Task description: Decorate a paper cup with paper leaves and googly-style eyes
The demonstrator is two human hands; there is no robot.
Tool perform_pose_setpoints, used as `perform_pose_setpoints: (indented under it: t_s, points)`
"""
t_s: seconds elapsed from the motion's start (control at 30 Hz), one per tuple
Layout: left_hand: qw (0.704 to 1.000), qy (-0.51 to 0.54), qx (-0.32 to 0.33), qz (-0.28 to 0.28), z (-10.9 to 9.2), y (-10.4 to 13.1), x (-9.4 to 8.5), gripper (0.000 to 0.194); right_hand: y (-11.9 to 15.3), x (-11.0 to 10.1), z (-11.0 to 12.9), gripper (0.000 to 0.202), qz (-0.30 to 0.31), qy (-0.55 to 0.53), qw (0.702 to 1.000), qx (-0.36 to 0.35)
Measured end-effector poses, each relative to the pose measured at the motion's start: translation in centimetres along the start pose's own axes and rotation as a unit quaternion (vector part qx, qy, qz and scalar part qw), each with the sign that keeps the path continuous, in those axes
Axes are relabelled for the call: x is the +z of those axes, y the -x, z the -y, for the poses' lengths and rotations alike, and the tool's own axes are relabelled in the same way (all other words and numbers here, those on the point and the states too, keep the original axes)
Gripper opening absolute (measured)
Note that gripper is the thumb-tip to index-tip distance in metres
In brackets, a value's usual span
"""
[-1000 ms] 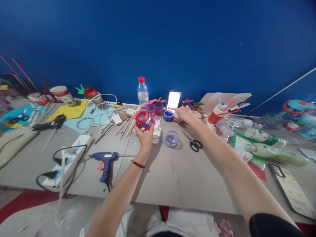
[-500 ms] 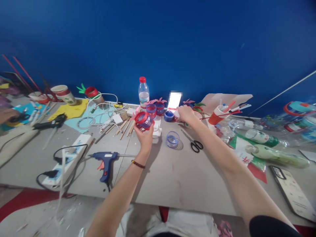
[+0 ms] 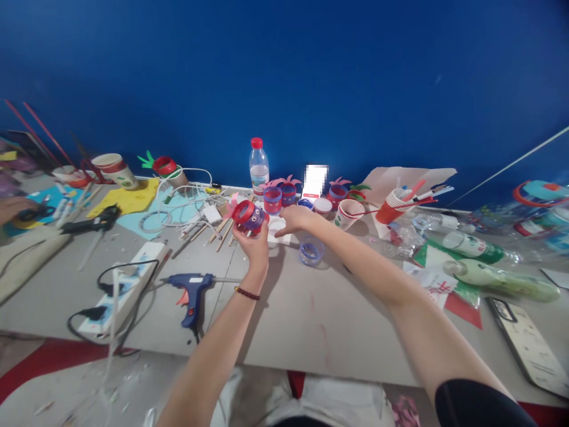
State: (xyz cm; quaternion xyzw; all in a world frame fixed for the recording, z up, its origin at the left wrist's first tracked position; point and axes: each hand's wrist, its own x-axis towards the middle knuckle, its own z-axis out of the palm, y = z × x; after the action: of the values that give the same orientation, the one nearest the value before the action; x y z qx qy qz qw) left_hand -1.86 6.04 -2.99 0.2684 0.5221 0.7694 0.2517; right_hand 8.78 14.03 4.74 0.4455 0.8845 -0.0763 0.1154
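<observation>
My left hand [image 3: 251,242] is closed around a small red and purple painted cup [image 3: 251,218] with googly eyes and pink paper pieces. The cup is tilted, its red rim facing left and up. My right hand [image 3: 294,220] hovers just right of it, fingers apart with nothing visible in them, over a white paper [image 3: 276,226]. Below that hand stands a clear plastic ring-shaped piece with a blue rim [image 3: 311,252]. Behind my hands are similar painted cups [image 3: 272,200], a blue paint jar [image 3: 304,203] and a white-lidded jar [image 3: 322,206].
A blue glue gun [image 3: 191,293] and a power strip [image 3: 127,287] lie at left. A water bottle [image 3: 258,169] stands by the wall. At right are a paper cup [image 3: 349,213], a red cup of pens [image 3: 391,207], plastic bottles [image 3: 475,246] and a phone [image 3: 528,344]. Another person's hand [image 3: 18,209] shows far left.
My right hand has moved left from the jars toward the painted cup, and my forearm now covers most of the scissors. My left hand has shifted slightly left and tilted the cup.
</observation>
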Motion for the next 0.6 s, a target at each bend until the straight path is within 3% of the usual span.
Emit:
perform_pose_setpoints:
  t_s: [0.13,0.3,0.6]
  points:
    - [1.0,-0.01,0.006,-0.013,0.3,-0.2,0.0,0.073,-0.8,-0.2,1.6,0.068,0.041,0.055,0.997,0.023]
    - [1.0,-0.012,0.01,-0.013,0.7,-0.2,0.1,0.071,-0.6,-0.6,1.8,0.062,0.045,0.08,0.995,0.026]
    - [1.0,-0.02,0.011,0.002,-0.1,0.5,0.3,0.067,2.1,-2.3,-0.9,0.047,0.022,0.041,0.998,0.035]
